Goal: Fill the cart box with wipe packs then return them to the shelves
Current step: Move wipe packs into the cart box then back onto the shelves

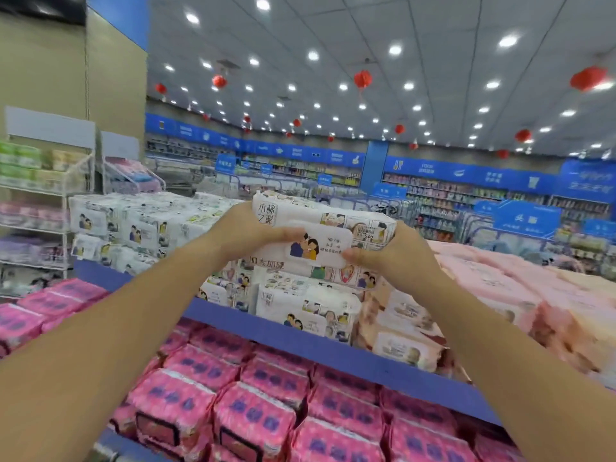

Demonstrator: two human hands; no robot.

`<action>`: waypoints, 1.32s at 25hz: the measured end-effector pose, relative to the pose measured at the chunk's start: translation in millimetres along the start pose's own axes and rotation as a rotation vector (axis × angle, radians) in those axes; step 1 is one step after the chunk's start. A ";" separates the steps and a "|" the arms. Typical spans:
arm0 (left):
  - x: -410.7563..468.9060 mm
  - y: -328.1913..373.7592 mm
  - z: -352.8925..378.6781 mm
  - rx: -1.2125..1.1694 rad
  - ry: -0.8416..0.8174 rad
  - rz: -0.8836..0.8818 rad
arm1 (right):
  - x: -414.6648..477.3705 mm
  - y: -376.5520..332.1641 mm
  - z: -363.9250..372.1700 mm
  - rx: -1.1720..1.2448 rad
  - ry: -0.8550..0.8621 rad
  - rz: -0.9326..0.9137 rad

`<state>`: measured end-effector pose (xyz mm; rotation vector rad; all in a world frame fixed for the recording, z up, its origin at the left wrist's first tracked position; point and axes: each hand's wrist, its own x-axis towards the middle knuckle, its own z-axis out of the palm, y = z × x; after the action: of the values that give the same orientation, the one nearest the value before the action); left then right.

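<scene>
A wipe pack is held over a stack of wipe packs near the front edge of the upper shelf. The left hand is at its left end and the right hand at its right end. A pile of packs lies left of the stack, and baby-wipe packs lie just right of it. Rows of packs lie below the shelf's front edge. A wire rack stands beyond its left end.

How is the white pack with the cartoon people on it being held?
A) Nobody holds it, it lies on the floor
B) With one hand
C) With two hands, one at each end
C: the left hand and the right hand each grip one end of the white wipe pack, holding it above the stacked packs on the blue shelf.
</scene>
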<state>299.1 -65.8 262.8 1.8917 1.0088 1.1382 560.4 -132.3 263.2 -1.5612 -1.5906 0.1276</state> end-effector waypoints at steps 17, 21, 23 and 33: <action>100.6 -92.4 30.2 0.990 0.039 0.041 | 55.7 66.6 55.3 -0.722 -0.088 0.011; 84.5 -95.6 39.7 1.107 0.057 0.110 | 44.6 74.8 62.3 -0.671 -0.054 -0.105; 73.1 -94.3 44.9 1.196 0.089 0.161 | 38.5 76.1 62.8 -0.749 -0.023 -0.159; -11.3 -49.8 36.1 1.338 0.037 0.252 | -2.3 42.4 33.5 -0.795 -0.047 -0.374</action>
<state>315.5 -59.2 202.8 3.0626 1.8460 0.5729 571.2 -109.3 215.6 -1.7821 -2.0754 -0.7612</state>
